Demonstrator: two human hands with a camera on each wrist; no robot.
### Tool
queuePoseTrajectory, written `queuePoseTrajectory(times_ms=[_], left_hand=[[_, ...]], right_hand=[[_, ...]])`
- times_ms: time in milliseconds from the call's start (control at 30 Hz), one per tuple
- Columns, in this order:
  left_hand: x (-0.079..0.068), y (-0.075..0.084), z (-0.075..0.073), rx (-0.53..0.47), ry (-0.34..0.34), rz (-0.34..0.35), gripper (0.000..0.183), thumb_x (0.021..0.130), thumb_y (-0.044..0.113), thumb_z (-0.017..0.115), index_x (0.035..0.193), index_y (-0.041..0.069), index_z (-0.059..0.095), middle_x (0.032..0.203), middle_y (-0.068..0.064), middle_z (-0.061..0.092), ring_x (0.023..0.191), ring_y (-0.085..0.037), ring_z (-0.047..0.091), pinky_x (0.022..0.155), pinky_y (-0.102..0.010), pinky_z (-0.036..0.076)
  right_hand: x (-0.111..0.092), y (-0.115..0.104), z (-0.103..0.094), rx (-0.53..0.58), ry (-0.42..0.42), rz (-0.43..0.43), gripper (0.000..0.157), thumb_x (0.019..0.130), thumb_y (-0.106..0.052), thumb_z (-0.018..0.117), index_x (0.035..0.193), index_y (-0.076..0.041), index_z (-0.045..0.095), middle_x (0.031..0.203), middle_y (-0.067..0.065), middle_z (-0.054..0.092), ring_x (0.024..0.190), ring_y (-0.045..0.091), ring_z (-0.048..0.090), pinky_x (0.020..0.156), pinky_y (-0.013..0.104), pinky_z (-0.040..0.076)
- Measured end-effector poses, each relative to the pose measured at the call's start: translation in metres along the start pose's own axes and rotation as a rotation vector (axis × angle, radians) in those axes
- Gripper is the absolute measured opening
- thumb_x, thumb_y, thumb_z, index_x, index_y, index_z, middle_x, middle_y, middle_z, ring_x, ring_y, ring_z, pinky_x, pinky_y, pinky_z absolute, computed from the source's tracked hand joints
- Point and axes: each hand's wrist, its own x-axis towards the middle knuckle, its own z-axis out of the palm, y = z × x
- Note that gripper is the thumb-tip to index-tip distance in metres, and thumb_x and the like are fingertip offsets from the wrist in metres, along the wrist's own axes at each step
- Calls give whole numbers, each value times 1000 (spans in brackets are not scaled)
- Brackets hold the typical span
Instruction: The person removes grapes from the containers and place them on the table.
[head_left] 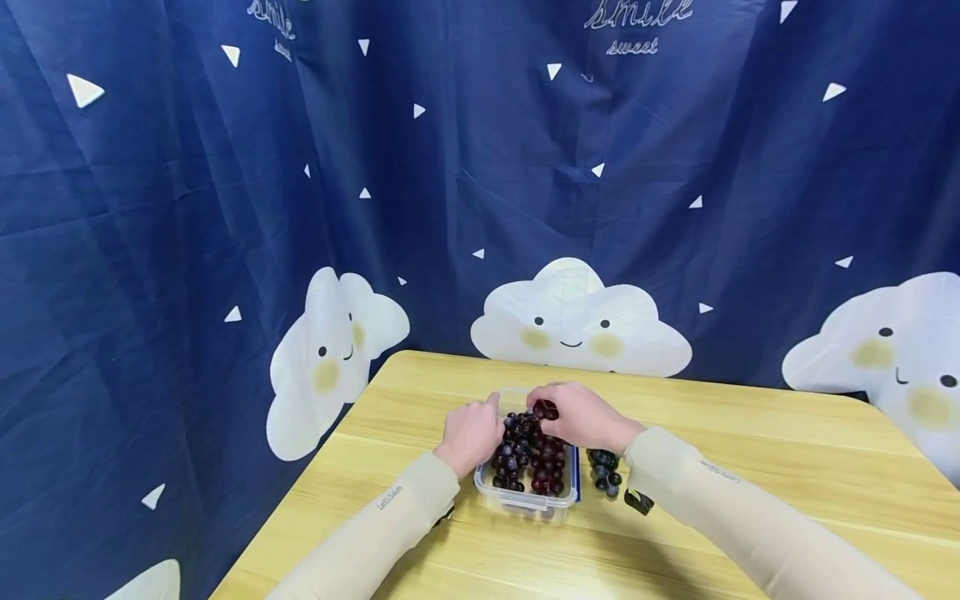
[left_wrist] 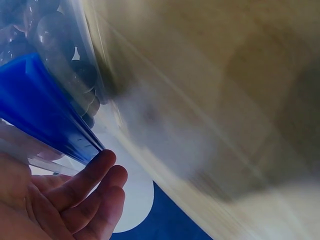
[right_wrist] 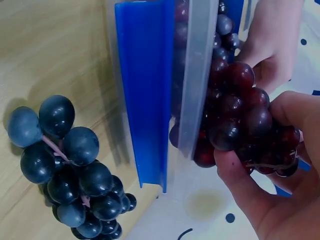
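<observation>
A clear plastic container [head_left: 525, 502] with blue side flaps stands on the table. Inside lie a dark purple grape bunch [head_left: 512, 450] and a red grape bunch [head_left: 551, 467]. My left hand [head_left: 472, 435] grips the container's left side, its fingers [left_wrist: 85, 187] against the blue flap [left_wrist: 47, 107] there. Over the far right part of the container, my right hand [head_left: 581, 417] holds the upper end of the red bunch [right_wrist: 245, 107] between thumb and fingers. The bunch's lower part rests in the container. Outside, right of the container, lies a blackish-blue grape bunch [head_left: 604, 473], partly hidden by the right wrist.
The container stands on a light wooden table [head_left: 720, 442]. Behind and to the left hangs a dark blue curtain [head_left: 517, 183] printed with white clouds and triangles. The right blue flap [right_wrist: 145, 95] hangs down beside the container wall, near the outside grapes.
</observation>
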Motion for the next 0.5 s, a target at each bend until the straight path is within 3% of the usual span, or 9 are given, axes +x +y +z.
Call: queuePoseTrajectory(times_ms=[500], left_hand=[[1,3,-1,3,-15,-10,48,97,28,60,141,10,57,90,-12,74,71,-27,70,50,-40,51]], right_hand=[[-12,-13,-23,-50,55,-50,33,87,-10,75,120,-16,69,117,0,72,97,14,67,84,36,55]])
